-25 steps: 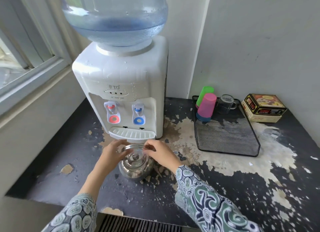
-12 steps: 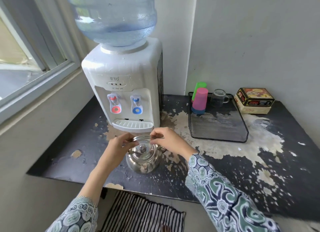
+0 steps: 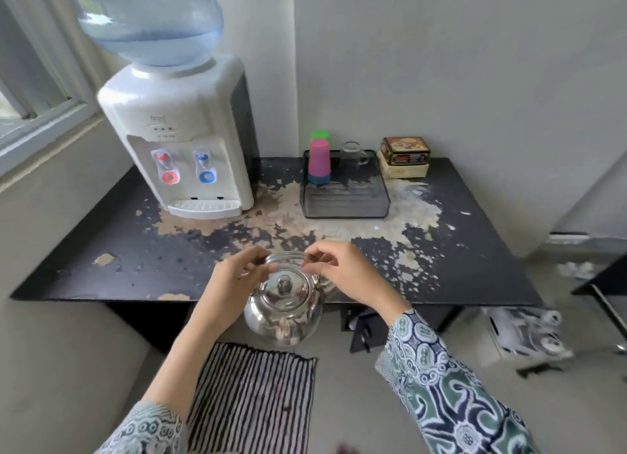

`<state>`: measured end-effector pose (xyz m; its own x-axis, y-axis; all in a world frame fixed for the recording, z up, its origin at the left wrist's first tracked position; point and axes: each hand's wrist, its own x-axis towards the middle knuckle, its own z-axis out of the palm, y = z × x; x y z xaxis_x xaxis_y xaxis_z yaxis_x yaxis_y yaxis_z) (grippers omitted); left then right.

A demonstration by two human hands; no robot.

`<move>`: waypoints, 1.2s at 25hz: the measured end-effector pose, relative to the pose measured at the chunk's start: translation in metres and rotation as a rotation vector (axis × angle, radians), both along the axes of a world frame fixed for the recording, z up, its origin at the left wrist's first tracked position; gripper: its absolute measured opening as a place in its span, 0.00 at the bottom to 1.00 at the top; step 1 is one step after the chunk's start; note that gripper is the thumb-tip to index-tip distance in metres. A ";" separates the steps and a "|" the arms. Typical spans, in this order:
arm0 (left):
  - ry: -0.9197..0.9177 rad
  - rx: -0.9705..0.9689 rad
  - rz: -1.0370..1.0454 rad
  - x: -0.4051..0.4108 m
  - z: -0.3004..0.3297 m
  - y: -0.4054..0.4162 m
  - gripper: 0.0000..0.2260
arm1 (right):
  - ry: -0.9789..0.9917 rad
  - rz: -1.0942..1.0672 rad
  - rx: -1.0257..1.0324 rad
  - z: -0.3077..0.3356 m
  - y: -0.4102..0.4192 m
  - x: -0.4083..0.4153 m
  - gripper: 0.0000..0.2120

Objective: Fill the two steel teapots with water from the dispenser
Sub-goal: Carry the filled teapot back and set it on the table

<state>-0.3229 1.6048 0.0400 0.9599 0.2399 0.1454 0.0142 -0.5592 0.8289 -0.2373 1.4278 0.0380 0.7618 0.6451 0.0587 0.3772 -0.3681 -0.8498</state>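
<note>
Half a second ago the steel teapot (image 3: 284, 304) sat close under the water dispenser (image 3: 185, 138), on the table (image 3: 142, 250); now it is at the near edge, its belly showing past the edge and over the striped mat (image 3: 251, 399) on the floor. Whether its base touches the tabletop I cannot tell. The dispenser stands well apart from it at the far left of the table, and the whole scene sits farther off than before.

Only one teapot is in view. Its spout is hidden behind my right hand (image 3: 346, 275), and the wire handle shows only as a thin blurred arc between my hands. The bottle (image 3: 149, 19) on the dispenser is cut off at the top edge.

My left hand (image 3: 234, 277) pinches the handle's left end with curled fingers; my right hand pinches the right end, thumb and forefinger closed on it. The lid with its knob is on the pot.
</note>
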 end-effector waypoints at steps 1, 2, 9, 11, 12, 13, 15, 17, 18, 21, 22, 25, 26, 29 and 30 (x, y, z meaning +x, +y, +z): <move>-0.009 -0.023 -0.029 -0.005 0.003 -0.018 0.09 | 0.005 -0.019 0.007 0.002 -0.019 -0.008 0.04; -0.016 -0.041 -0.074 -0.009 0.006 -0.042 0.08 | 0.001 -0.049 0.023 0.005 -0.046 -0.017 0.04; -0.103 -0.157 -0.284 -0.024 0.013 -0.213 0.09 | -0.069 -0.204 0.062 0.024 -0.230 -0.062 0.04; -0.098 -0.189 -0.326 -0.026 0.011 -0.273 0.10 | -0.089 -0.249 0.053 0.024 -0.292 -0.073 0.05; -0.093 -0.217 -0.341 -0.028 0.010 -0.306 0.09 | -0.099 -0.268 0.047 0.024 -0.325 -0.078 0.05; -0.094 -0.243 -0.360 -0.029 0.010 -0.334 0.07 | -0.104 -0.279 0.043 0.025 -0.353 -0.083 0.05; -0.107 -0.260 -0.408 -0.031 0.008 -0.392 0.05 | -0.118 -0.303 0.040 0.027 -0.412 -0.092 0.05; -0.121 -0.279 -0.451 -0.032 0.008 -0.444 0.05 | -0.116 -0.346 0.048 0.029 -0.465 -0.102 0.02; -0.123 -0.293 -0.472 -0.033 0.009 -0.468 0.06 | -0.115 -0.370 0.057 0.029 -0.489 -0.106 0.01; -0.117 -0.311 -0.557 -0.034 0.014 -0.539 0.06 | -0.118 -0.462 0.088 0.033 -0.558 -0.120 0.02; -0.111 -0.315 -0.593 -0.033 0.015 -0.563 0.06 | -0.126 -0.499 0.097 0.034 -0.581 -0.125 0.02; -0.078 -0.349 -0.673 -0.027 0.018 -0.617 0.06 | -0.137 -0.597 0.102 0.036 -0.634 -0.134 0.03; -0.071 -0.362 -0.697 -0.024 0.020 -0.633 0.06 | -0.144 -0.618 0.104 0.036 -0.649 -0.136 0.03; -0.046 -0.386 -0.762 -0.015 0.023 -0.684 0.08 | -0.161 -0.677 0.101 0.034 -0.699 -0.136 0.04; -0.039 -0.400 -0.775 -0.012 0.024 -0.699 0.09 | -0.155 -0.689 0.105 0.034 -0.714 -0.135 0.03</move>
